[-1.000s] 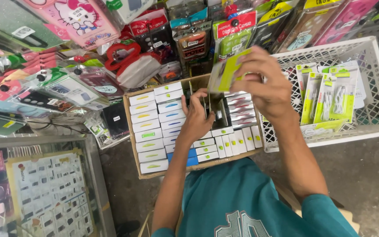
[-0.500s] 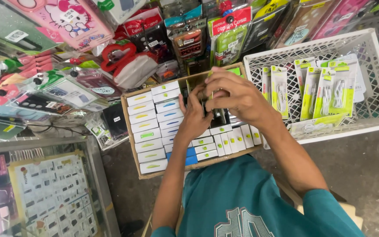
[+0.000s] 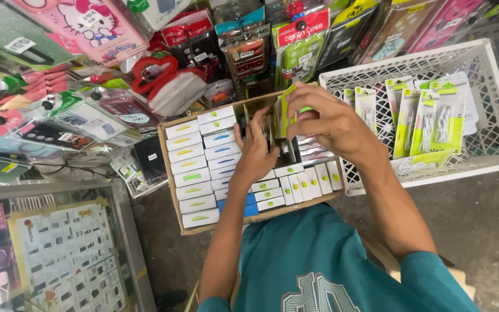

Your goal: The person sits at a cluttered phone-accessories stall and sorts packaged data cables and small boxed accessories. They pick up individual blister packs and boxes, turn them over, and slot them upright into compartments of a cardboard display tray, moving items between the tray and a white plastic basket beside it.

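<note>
- The white plastic crate (image 3: 495,98) stands at the right, just beside the box, with green-and-white carded cable packs (image 3: 428,118) lying in it.
- The cardboard box (image 3: 171,173) sits on the floor in front of the person, packed with rows of small white boxes (image 3: 194,167); a gap in the rows lies near its far middle.
- The left hand (image 3: 255,153) is flat inside the box, fingers extended and pressed against upright packs at the gap's left edge, grasping nothing.
- The right hand (image 3: 330,121) hovers over the gap, fingers closed around a yellow-green packet (image 3: 285,110).
- That packet stands nearly upright, long axis running top to bottom, directly above the gap and just right of the left fingertips; the right hand is clearly the nearer one to it.
</note>
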